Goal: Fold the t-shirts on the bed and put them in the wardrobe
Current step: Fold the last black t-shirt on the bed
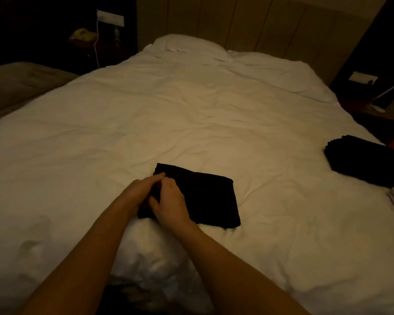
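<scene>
Nearest the camera, both bare forearms reach onto the white rumpled duvet of the bed [191, 110]. The left hand [138, 192] and the right hand [171, 201] meet at the left edge of a black, nearly square folded t-shirt [205, 196], fingers curled and pinching its cloth. The fold looks almost finished (perhaps a last tuck), so the next move calls for lifting it flat. Right of that t-shirt, well apart, lies a dark folded stack [364, 160]; beyond it, white pillows [187, 45].
</scene>
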`<state>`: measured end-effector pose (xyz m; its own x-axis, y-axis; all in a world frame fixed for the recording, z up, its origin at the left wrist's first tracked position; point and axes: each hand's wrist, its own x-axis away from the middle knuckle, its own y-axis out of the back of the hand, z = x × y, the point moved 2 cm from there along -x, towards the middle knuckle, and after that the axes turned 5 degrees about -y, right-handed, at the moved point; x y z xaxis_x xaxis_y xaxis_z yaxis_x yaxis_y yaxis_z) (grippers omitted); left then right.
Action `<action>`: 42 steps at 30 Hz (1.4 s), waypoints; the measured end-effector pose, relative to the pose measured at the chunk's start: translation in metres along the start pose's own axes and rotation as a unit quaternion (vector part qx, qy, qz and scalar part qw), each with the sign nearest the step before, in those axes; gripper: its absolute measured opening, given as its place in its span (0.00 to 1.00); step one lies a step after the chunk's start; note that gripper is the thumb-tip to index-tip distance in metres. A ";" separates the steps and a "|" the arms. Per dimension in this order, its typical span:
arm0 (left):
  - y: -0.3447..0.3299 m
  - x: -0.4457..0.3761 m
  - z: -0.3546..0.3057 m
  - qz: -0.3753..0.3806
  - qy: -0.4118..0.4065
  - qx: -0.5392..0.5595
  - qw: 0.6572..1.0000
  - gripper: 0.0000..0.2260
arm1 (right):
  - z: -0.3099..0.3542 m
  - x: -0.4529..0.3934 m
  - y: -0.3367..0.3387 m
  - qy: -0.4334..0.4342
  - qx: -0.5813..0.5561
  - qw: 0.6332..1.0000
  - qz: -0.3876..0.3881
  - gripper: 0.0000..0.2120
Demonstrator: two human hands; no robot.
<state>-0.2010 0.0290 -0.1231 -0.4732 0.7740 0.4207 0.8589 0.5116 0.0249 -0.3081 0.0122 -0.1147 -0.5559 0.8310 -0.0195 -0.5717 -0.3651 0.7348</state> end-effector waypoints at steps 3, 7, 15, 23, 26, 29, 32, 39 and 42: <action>0.004 -0.008 0.005 -0.045 -0.010 -0.060 0.997 0.15 | -0.013 0.007 0.021 0.038 -0.066 0.996 0.040 0.20; 0.008 -0.009 0.014 -0.076 -0.067 -0.131 0.986 0.13 | -0.061 0.002 0.081 0.035 0.013 0.993 -0.115 0.17; 0.006 0.000 0.018 -0.117 -0.119 -0.388 0.907 0.14 | -0.145 0.012 0.112 -0.151 0.164 0.972 -0.070 0.24; 0.001 0.001 0.022 -0.156 -0.126 -0.457 0.867 0.14 | -0.142 0.014 0.112 -0.112 0.200 0.969 -0.091 0.26; 0.004 -0.002 0.024 -0.159 -0.148 -0.454 0.864 0.12 | -0.133 0.007 0.114 -0.067 0.172 0.977 -0.103 0.24; 0.008 -0.005 0.024 -0.163 -0.144 -0.419 0.882 0.12 | -0.132 0.007 0.102 -0.056 0.151 0.984 -0.082 0.22; 0.012 -0.005 0.029 -0.170 -0.142 -0.389 0.894 0.13 | -0.136 0.012 0.089 -0.071 0.134 0.987 -0.062 0.22; 0.011 -0.004 0.010 -0.153 -0.161 -0.373 0.901 0.22 | -0.109 0.005 0.107 -0.022 0.181 0.971 -0.152 0.24; 0.004 -0.011 0.009 -0.122 -0.152 -0.356 0.914 0.20 | -0.100 0.001 0.095 -0.018 0.230 0.967 -0.107 0.34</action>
<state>-0.1937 0.0258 -0.1362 -0.6077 0.7923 0.0544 0.5782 0.3945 0.7141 -0.4231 -0.0637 -0.1124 -0.4278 0.8844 -0.1865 -0.3384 0.0346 0.9404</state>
